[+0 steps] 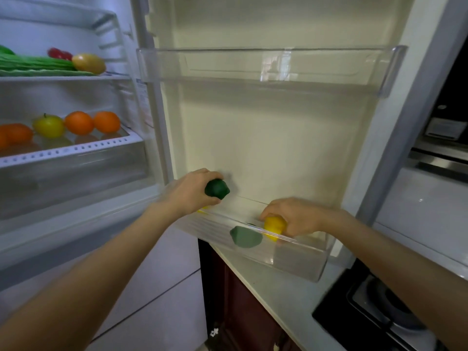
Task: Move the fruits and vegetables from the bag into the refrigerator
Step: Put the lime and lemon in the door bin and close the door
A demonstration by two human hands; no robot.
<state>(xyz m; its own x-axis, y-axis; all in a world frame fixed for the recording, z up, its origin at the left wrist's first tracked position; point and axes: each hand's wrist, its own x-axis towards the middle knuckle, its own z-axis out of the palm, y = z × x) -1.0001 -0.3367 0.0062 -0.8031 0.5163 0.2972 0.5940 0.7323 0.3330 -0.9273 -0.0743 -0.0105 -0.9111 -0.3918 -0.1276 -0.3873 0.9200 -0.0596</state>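
My left hand (188, 190) grips a dark green lime (217, 189) just above the left end of the lower clear door bin (298, 259) of the open refrigerator door. My right hand (293, 219) holds a yellow lemon (273, 228) inside that bin, near its middle. Another green lime (245, 236) lies in the bin to the left of the lemon, seen through the clear wall. A bit of a yellow fruit (202, 210) shows under my left hand. The bag is out of view.
The fridge shelves at left hold oranges (92, 122), a yellow-green apple (48, 126), cucumbers (35, 63), a mango (88, 63) and red fruit (59, 53). The upper door bin (273, 69) holds nothing. A countertop (278, 295) and a stove (379, 312) lie below right.
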